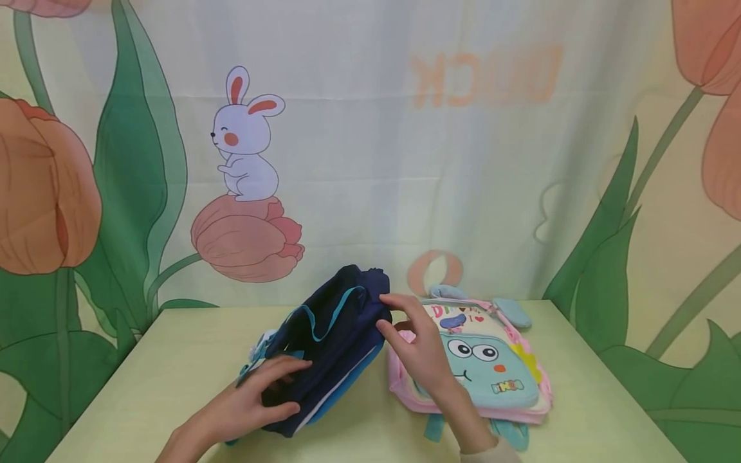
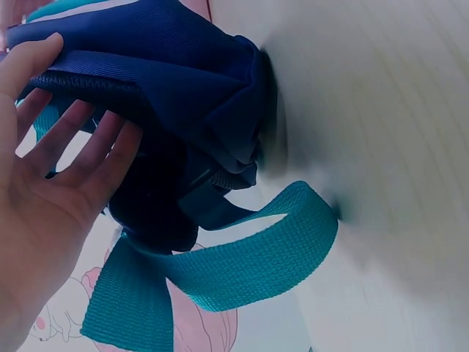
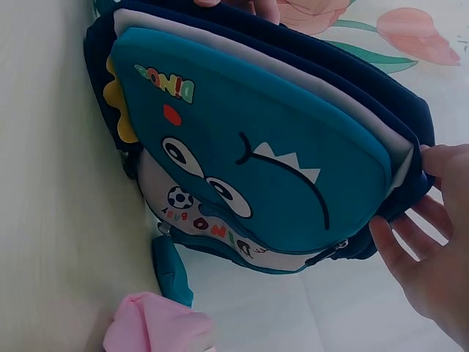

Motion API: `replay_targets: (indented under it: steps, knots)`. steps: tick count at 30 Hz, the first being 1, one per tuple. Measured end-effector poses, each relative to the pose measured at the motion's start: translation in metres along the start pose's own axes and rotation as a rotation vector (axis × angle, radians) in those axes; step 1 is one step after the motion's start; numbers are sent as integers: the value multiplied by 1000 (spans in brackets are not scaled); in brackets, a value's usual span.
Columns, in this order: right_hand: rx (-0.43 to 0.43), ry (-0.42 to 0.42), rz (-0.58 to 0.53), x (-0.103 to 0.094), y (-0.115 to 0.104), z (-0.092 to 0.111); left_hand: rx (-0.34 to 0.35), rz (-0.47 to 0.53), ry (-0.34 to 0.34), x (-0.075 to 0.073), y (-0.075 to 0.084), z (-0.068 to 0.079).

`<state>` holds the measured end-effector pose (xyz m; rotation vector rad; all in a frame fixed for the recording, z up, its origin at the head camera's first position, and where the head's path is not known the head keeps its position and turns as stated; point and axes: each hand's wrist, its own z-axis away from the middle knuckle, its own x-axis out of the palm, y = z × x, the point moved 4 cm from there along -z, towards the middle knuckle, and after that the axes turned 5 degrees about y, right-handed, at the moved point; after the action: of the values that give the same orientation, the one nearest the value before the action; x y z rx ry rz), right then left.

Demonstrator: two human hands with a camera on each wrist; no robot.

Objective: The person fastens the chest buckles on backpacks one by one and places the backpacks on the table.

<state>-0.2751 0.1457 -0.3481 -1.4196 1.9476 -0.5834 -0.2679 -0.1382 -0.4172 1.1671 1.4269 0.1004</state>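
A navy backpack [image 1: 347, 334] stands tilted over the table, left of center in the head view. Its back, with teal loops, faces up and left. The teal front panel with a dinosaur face [image 3: 242, 139] shows in the right wrist view. My left hand [image 1: 255, 402] holds the near lower edge, thumb [image 2: 37, 62] on one side and fingers spread on the other. At the far upper edge, my right hand [image 1: 419, 347] pinches the fabric between thumb and fingers. A wide teal strap [image 2: 249, 275] curls loosely below the bag in the left wrist view.
To the right, a pink and mint backpack [image 1: 492, 379] with a cartoon face lies flat on the pale table [image 1: 145, 379], just beyond my right wrist. A printed curtain [image 1: 359, 148] with tulips and a rabbit hangs behind the table's back edge.
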Motion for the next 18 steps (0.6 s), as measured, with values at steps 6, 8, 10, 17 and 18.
replay_targets:
  steps: [6,8,10,17,18]
  knots:
    - [7,1,8,0,14,1,35,-58,25,-2,2,-1]
    - [-4,-2,17,0,18,1,74,-92,51,-4,1,0]
    - [-13,-5,24,1,19,2,101,-127,77,-7,-1,1]
    - [-17,-18,59,0,22,6,42,-240,86,-11,-5,5]
    - [-13,-17,74,-1,23,6,42,-258,85,-12,-4,4]
